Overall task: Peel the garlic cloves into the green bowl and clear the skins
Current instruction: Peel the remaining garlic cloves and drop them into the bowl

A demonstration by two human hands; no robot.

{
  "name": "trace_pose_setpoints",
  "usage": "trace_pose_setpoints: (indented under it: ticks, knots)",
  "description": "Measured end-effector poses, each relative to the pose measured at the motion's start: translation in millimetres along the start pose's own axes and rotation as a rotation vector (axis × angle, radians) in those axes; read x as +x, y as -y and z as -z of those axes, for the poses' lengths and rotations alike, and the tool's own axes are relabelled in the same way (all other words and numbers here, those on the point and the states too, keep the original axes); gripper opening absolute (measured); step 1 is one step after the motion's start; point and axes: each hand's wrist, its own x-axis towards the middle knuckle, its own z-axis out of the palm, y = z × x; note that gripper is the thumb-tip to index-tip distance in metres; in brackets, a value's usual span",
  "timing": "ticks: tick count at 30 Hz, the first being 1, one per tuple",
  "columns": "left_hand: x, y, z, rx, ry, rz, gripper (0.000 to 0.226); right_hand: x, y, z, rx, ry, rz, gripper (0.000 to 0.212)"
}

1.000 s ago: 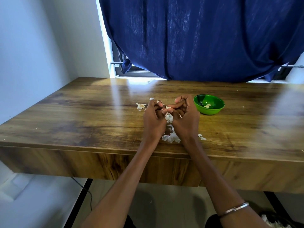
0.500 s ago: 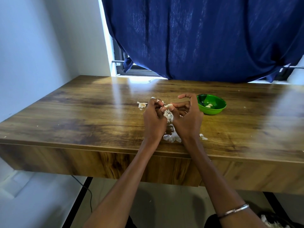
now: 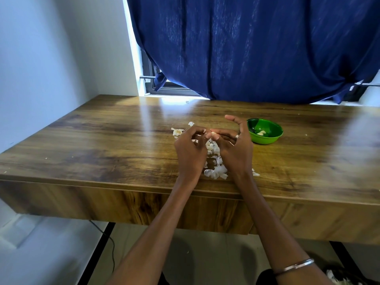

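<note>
Both hands pinch one small pale garlic clove (image 3: 213, 134) above the papery white skins (image 3: 216, 171) near the wooden desk's (image 3: 102, 140) front edge: left hand (image 3: 190, 150) and right hand (image 3: 236, 149). A slip could drop it among them, short of the round green plastic bowl (image 3: 265, 131).

Glossy wooden table (image 3: 102, 145) against pale wall (image 3: 41, 58); navy curtain (image 3: 246, 48) over bright window (image 3: 152, 79).
</note>
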Motion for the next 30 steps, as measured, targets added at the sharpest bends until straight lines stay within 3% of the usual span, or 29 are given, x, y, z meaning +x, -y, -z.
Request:
trace_pose_setpoints:
  ticks: [6,14,25,30]
  knots:
    - [2.8,-2.6,1.4,-0.135,0.092,0.102,0.01,3.6,-3.3,2.7,0.117,0.053,-0.074,0.055]
    - [3.8,2.2,-1.2,-0.152,0.175,0.111,0.011,3.7,-6.3,3.6,0.137,0.073,-0.099,0.05]
    - [2.4,2.0,-2.3,-0.075,0.101,0.017,0.025,2.2,-5.6,1.0,0.083,0.07,-0.029,0.044]
    - [2.1,5.5,-2.7,-0.047,0.086,0.014,0.02,0.4,-5.3,-0.6,0.031,0.07,0.015,0.041]
